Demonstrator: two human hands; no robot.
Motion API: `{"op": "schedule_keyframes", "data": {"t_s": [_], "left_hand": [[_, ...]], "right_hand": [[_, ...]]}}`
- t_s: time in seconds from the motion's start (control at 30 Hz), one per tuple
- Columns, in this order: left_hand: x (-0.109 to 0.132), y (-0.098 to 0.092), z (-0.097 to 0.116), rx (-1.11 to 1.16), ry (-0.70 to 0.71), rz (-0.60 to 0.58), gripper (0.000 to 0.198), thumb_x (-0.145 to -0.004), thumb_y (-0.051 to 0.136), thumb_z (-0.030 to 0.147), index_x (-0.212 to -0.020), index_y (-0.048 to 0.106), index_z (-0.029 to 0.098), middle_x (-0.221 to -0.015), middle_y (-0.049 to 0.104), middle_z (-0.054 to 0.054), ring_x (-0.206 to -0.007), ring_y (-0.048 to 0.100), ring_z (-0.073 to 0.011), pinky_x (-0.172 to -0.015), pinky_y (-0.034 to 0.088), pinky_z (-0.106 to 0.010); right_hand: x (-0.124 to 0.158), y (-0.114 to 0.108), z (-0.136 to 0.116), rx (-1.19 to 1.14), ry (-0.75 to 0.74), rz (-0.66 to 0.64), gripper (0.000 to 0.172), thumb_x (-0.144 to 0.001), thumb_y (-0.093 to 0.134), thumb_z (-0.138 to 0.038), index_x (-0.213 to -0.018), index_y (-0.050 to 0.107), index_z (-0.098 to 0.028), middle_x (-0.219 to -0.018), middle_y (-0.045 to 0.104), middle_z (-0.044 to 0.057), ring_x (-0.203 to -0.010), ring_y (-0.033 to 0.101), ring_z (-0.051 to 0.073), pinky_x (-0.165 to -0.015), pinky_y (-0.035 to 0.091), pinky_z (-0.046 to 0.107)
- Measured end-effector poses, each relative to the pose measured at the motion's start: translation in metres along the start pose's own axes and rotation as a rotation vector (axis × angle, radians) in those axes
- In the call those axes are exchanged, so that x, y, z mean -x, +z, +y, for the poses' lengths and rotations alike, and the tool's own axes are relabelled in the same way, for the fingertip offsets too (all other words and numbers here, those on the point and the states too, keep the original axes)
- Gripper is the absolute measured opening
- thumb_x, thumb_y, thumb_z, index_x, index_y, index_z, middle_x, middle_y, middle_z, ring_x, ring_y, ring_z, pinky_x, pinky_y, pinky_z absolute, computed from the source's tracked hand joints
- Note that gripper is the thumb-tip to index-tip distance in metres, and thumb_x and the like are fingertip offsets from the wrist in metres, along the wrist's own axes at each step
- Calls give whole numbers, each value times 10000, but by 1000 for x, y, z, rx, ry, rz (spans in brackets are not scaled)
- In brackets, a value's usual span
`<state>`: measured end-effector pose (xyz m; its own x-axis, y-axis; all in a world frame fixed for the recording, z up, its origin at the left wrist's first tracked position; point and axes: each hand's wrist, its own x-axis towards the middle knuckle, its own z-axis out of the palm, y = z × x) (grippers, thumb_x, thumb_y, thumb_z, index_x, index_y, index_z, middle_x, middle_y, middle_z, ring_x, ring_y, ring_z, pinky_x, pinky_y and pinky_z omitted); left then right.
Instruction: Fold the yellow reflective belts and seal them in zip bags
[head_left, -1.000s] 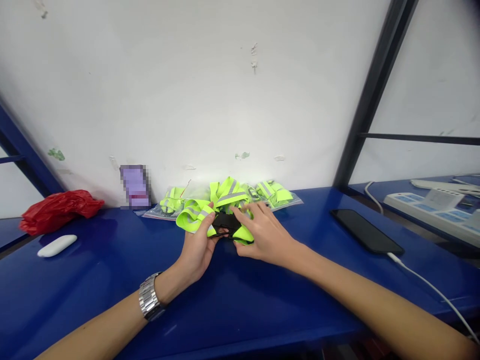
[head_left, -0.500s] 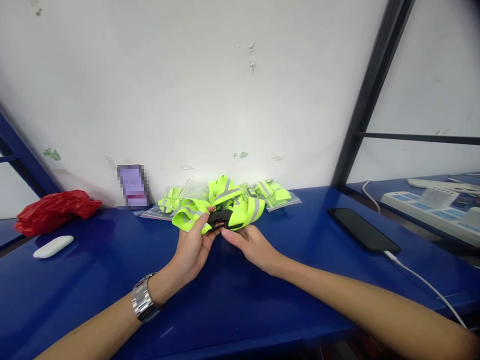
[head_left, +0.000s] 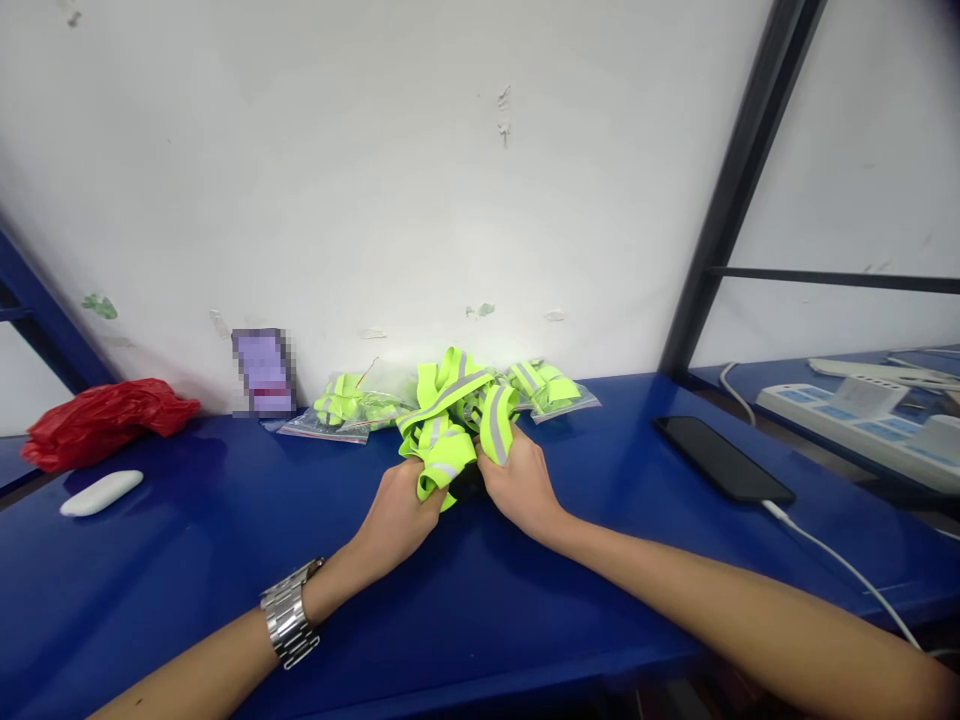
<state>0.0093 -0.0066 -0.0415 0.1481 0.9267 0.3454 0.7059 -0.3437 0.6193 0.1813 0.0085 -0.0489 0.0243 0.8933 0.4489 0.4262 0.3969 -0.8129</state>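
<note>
A bundle of neon-yellow reflective straps (head_left: pixel 450 395) with grey stripes is gathered in the middle of the blue table. My left hand (head_left: pixel 401 505) is closed round a folded loop of it, the fingers curled out of sight. On the other side my right hand (head_left: pixel 523 482) grips another length of the strap, with its fingers partly hidden behind the band. A dark piece shows low between the two hands, mostly covered. Beyond them lie clear bags with similar yellow straps, one bag (head_left: pixel 339 408) to the left and another bag (head_left: pixel 551 390) to the right, near the wall.
On the left of the table (head_left: pixel 420 625) are a red plastic bag (head_left: pixel 112 420) and a white oval case (head_left: pixel 102 493). A blurred-out upright screen (head_left: pixel 264 372) leans on the wall. A black phone (head_left: pixel 721 460) with a white cable and a power strip (head_left: pixel 855 420) lie right.
Both hands have turned over, and the black buckle seen between them before is now mostly hidden. The left hand has moved slightly lower, and the straps are bunched closer together.
</note>
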Motion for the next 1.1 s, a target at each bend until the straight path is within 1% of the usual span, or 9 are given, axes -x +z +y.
{"op": "schedule_keyframes", "data": {"t_s": [0.1, 0.23, 0.43, 0.57, 0.73, 0.83, 0.9, 0.97, 1.1], "left_hand": [[2, 2, -2, -102, 87, -27, 110, -783, 477, 216, -705, 548, 186, -752, 640, -72, -712, 606, -235, -658, 433, -329], [4, 6, -3, 14, 125, -17, 84, -795, 491, 234, -771, 556, 186, -823, 647, -67, -771, 603, -234, -705, 455, -334], [6, 4, -2, 383, 2, -77, 305, -882, 495, 437, -890, 636, 166, -905, 693, -47, -882, 612, -242, -808, 468, -323], [8, 1, 2, 461, -35, -145, 315, -856, 545, 450, -928, 644, 159, -975, 693, -51, -942, 599, -246, -856, 458, -323], [10, -1, 8, 538, -85, -161, 296, -790, 609, 392, -965, 604, 153, -943, 665, -35, -905, 584, -224, -824, 461, -316], [10, 0, 14, 652, -75, -210, 330, -786, 599, 387, -1019, 592, 154, -977, 665, -39, -911, 592, -217, -806, 469, -307], [10, 3, 17, 610, -109, -177, 390, -794, 609, 461, -1037, 589, 157, -992, 673, -51, -914, 606, -227, -780, 479, -309], [9, 6, 18, 438, -142, -110, 422, -772, 646, 526, -984, 598, 164, -943, 685, -52, -868, 620, -237, -731, 478, -310], [4, 8, 14, 135, -27, -4, 339, -841, 571, 526, -839, 597, 187, -796, 676, -35, -740, 626, -226, -669, 454, -303]], "right_hand": [[0, -5, -2, 71, -156, -102, 454, -720, 499, -114, -1161, 417, -182, -857, 655, 44, -716, 626, 224, -624, 439, 288], [-4, -9, 0, 141, -349, -263, 301, -720, 480, -102, -1004, 463, -201, -891, 623, 54, -769, 605, 216, -666, 435, 289], [-1, -6, -4, 242, -434, -331, 201, -768, 570, -262, -948, 514, -192, -919, 617, 55, -829, 573, 212, -744, 459, 319], [1, -6, -10, 283, -452, -387, 264, -753, 622, -317, -969, 539, -192, -962, 610, 54, -869, 548, 213, -737, 469, 316], [0, -9, -15, 334, -653, -529, 179, -772, 658, -346, -899, 608, -230, -963, 630, 13, -973, 508, 222, -892, 435, 351], [2, -9, -14, 399, -613, -538, 301, -741, 686, -464, -908, 624, -221, -949, 602, 49, -969, 489, 249, -851, 450, 380], [4, -9, -11, 450, -535, -528, 436, -695, 698, -557, -946, 628, -208, -937, 561, 76, -937, 483, 264, -798, 462, 398], [5, -10, -8, 478, -485, -542, 505, -669, 699, -609, -957, 629, -201, -935, 523, 86, -932, 477, 272, -781, 465, 408], [2, -15, -3, 522, -459, -586, 552, -651, 698, -646, -946, 623, -185, -945, 478, 92, -942, 461, 284, -789, 468, 434]]}}
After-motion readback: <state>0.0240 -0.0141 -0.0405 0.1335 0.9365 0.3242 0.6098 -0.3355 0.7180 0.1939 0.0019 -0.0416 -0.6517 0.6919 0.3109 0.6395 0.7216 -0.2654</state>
